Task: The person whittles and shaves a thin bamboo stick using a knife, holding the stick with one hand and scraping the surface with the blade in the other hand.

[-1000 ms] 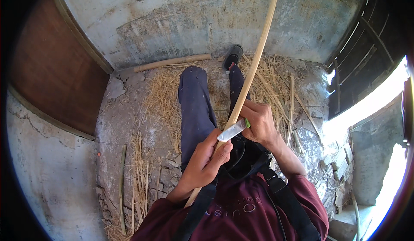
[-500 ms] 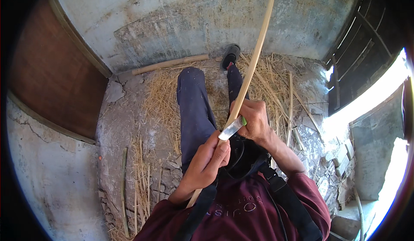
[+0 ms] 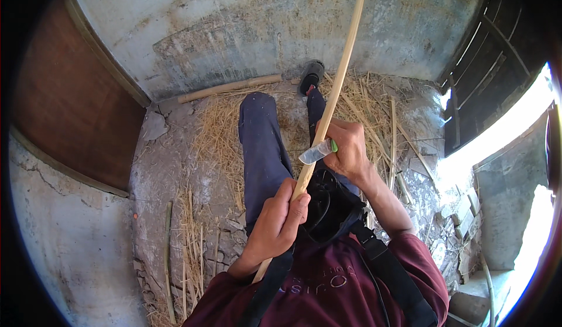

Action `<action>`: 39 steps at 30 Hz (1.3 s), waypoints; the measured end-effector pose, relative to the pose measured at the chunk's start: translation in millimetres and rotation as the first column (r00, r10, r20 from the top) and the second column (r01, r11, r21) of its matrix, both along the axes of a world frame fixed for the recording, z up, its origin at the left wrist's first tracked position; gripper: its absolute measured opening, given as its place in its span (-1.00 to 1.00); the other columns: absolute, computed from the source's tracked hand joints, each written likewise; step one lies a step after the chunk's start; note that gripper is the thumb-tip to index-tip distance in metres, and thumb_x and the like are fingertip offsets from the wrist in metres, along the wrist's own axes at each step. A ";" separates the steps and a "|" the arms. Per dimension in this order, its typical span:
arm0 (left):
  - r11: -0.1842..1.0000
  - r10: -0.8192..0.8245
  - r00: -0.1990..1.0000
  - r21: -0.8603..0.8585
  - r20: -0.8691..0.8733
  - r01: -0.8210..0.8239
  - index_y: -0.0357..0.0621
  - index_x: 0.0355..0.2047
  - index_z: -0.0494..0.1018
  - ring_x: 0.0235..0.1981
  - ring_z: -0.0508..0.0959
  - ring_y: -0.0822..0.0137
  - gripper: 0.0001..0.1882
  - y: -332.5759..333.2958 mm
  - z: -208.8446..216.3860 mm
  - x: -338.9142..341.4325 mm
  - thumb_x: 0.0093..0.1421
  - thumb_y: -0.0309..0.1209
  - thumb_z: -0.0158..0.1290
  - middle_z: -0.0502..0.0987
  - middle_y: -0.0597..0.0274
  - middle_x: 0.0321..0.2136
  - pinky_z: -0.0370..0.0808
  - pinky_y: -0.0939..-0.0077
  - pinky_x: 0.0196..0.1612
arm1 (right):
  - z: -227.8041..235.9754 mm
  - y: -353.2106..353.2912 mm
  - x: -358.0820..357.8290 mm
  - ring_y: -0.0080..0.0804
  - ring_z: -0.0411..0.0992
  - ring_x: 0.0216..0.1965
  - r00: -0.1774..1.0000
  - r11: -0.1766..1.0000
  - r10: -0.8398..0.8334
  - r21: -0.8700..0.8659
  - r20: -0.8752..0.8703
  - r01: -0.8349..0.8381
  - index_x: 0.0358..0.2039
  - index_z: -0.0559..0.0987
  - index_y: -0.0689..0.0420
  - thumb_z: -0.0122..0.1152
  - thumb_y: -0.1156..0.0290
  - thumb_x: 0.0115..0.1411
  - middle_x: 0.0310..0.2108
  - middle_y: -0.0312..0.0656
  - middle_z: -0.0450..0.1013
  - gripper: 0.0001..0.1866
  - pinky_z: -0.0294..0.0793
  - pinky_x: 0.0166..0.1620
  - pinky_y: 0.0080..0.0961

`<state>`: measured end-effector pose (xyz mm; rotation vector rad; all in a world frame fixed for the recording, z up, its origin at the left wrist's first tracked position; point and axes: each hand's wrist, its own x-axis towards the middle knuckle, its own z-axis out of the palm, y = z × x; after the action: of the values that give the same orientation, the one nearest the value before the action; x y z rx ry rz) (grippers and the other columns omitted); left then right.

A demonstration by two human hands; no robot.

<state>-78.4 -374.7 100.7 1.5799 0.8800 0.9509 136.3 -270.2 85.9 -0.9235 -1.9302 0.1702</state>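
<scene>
From here I watch the left hand (image 3: pixel 270 228) closed round one bamboo strip (image 3: pixel 335 90), the right hand (image 3: pixel 348 149) clenched on one green-handled knife (image 3: pixel 316 152), its blade across the strip (some open length parts it from the left hand). The strip juts over two legs (image 3: pixel 261 134); one bamboo pole (image 3: pixel 231 88) lies along the far edge of the floor (image 3: pixel 167 169), by the wall (image 3: pixel 234 28).
</scene>
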 end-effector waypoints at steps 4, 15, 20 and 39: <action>1.000 -0.005 0.999 -0.012 0.041 0.006 -0.22 -0.20 0.28 -0.60 0.27 0.54 -0.81 1.5 -1.2 -1.9 0.60 -0.38 -0.14 0.31 0.35 -0.61 0.24 0.49 -0.47 | 3.3 1.4 -6.8 0.13 0.50 -0.52 0.999 1.000 0.003 0.008 -0.039 -0.002 -0.33 0.64 0.23 0.18 0.54 -0.16 -0.53 -0.03 0.48 -0.71 0.48 -0.43 -0.17; 0.994 -0.042 0.994 -0.098 0.105 0.053 -0.21 -0.21 0.27 -0.59 0.24 0.56 -0.80 1.9 -9.3 -0.6 0.61 -0.38 -0.17 0.28 0.37 -0.61 0.22 0.50 -0.47 | 4.2 24.0 5.8 0.16 0.55 -0.46 0.987 0.991 -0.127 0.035 -0.102 0.131 -0.32 0.68 0.26 0.15 0.57 -0.05 -0.51 0.06 0.52 -0.74 0.55 -0.36 -0.11; 0.995 -0.039 0.993 -0.092 0.108 0.049 -0.20 -0.21 0.26 -0.59 0.25 0.56 -0.80 2.9 -7.9 -2.5 0.61 -0.39 -0.17 0.28 0.37 -0.61 0.23 0.50 -0.47 | -4.1 7.1 -4.6 0.19 0.52 -0.47 0.997 0.998 0.062 0.018 -0.043 -0.061 -0.35 0.68 0.23 0.16 0.56 -0.03 -0.51 0.07 0.51 -0.78 0.53 -0.36 -0.08; 0.992 -0.024 0.996 -0.120 0.090 0.035 -0.10 -0.22 0.23 -0.58 0.15 0.60 -0.80 -0.4 -6.1 1.8 0.62 -0.34 -0.19 0.14 0.44 -0.56 0.04 0.58 -0.50 | 16.2 78.5 26.1 0.26 0.46 -0.52 0.980 0.984 -0.130 0.106 -0.148 0.146 -0.27 0.72 0.25 0.19 0.53 0.17 -0.59 0.14 0.43 -0.81 0.41 -0.45 -0.10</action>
<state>-76.6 -375.1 94.5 1.4327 0.8351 0.9223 162.5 -191.8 102.1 -0.9385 -1.7210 0.0391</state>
